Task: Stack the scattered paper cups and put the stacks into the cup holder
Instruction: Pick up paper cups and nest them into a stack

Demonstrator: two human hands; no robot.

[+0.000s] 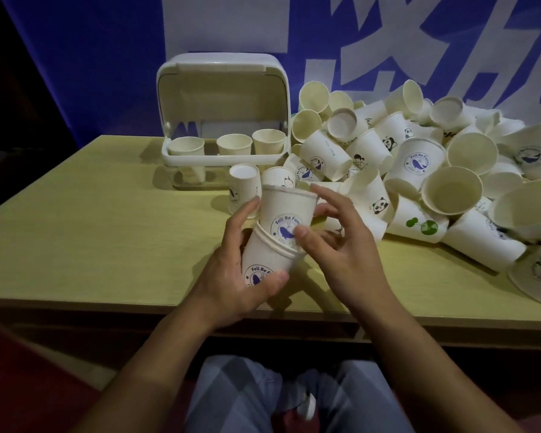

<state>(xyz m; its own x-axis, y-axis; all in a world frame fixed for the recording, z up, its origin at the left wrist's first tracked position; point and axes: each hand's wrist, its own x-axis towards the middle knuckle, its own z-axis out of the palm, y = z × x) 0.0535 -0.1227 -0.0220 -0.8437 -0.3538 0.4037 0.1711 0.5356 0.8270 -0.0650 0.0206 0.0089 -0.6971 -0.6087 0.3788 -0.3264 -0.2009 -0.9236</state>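
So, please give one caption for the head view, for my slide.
Left hand holds a cup stack; right hand adds one.

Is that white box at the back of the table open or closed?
Open. The cup holder's lid is swung up and back, and three cups stand rim-up in its tray.

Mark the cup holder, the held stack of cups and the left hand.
cup holder [224,158]: head view, front rim.
held stack of cups [283,210]: head view, top cup's wall.
left hand [231,276]: head view, back of hand.
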